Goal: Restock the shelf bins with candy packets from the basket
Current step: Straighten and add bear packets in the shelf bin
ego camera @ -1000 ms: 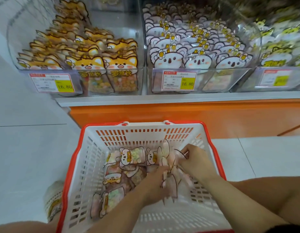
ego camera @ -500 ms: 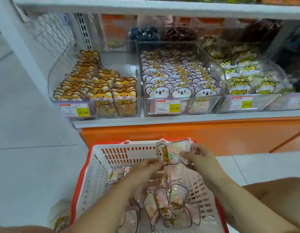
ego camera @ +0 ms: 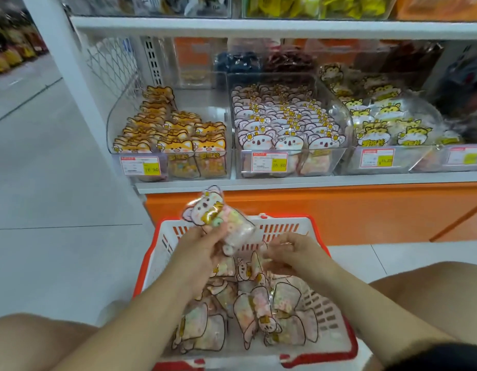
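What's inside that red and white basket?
The basket holds a loose pile of koala candy packets. The left hand holds a single packet above it. Arms and top packets hide what lies beneath.

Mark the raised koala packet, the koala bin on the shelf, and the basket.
koala packet (ego camera: pixel 205 208): head view, on the printed face.
koala bin (ego camera: pixel 320 162): head view, on its clear front wall.
basket (ego camera: pixel 285 217): head view, on its red far rim.

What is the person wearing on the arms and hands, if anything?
The left hand and right hand wear no gloves, and I see no rings, watch or bracelet. The left forearm and right forearm are bare; no sleeve shows.
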Demonstrator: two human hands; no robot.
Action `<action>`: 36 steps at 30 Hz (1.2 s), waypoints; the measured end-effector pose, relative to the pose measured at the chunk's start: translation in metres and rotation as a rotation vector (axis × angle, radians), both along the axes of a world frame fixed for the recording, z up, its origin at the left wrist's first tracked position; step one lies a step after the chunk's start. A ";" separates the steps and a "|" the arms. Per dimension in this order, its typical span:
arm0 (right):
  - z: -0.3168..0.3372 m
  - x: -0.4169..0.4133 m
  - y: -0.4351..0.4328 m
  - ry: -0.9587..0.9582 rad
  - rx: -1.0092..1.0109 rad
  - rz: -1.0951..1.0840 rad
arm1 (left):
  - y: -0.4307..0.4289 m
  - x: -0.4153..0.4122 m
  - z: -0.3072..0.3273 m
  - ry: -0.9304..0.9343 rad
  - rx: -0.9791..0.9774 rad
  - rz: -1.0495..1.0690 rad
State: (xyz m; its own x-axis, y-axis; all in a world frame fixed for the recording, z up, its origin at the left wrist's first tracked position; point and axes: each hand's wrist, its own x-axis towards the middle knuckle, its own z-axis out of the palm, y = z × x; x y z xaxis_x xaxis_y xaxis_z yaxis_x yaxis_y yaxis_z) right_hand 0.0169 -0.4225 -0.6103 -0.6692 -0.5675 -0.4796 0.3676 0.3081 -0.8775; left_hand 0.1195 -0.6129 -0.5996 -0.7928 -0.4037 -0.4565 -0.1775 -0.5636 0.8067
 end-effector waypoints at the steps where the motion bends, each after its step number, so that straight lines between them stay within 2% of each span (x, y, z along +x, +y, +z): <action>1: -0.018 -0.010 0.008 0.073 0.139 0.045 | -0.010 0.001 -0.001 -0.031 0.003 0.034; 4: -0.075 -0.026 0.021 0.267 0.541 0.405 | -0.028 0.002 -0.005 -0.114 -0.018 0.022; 5: -0.095 -0.026 0.021 0.287 0.617 0.508 | -0.027 0.002 -0.008 -0.138 -0.022 0.001; 8: -0.146 -0.014 0.010 0.225 0.675 0.664 | -0.017 0.005 -0.015 -0.196 -0.042 -0.065; 14: -0.233 0.001 0.004 0.226 0.883 0.855 | -0.016 0.008 -0.038 -0.269 -0.041 -0.092; 18: -0.240 -0.007 0.001 0.256 0.871 0.724 | -0.022 0.005 -0.046 -0.328 -0.111 -0.116; 21: -0.212 -0.016 -0.006 0.317 0.823 0.648 | -0.025 0.003 -0.051 -0.333 -0.277 -0.161; 23: -0.179 -0.016 -0.010 0.354 0.688 0.605 | -0.025 0.001 -0.050 -0.326 -0.384 -0.217; 27: -0.098 -0.025 -0.012 0.479 0.540 0.553 | -0.030 0.002 -0.042 -0.319 -0.445 -0.280; 31: 0.004 -0.043 0.000 0.617 0.558 0.603 | -0.038 0.008 -0.028 -0.320 -0.474 -0.272; 36: 0.116 -0.032 -0.004 0.853 0.593 0.792 | -0.034 0.016 -0.008 -0.201 -0.483 -0.365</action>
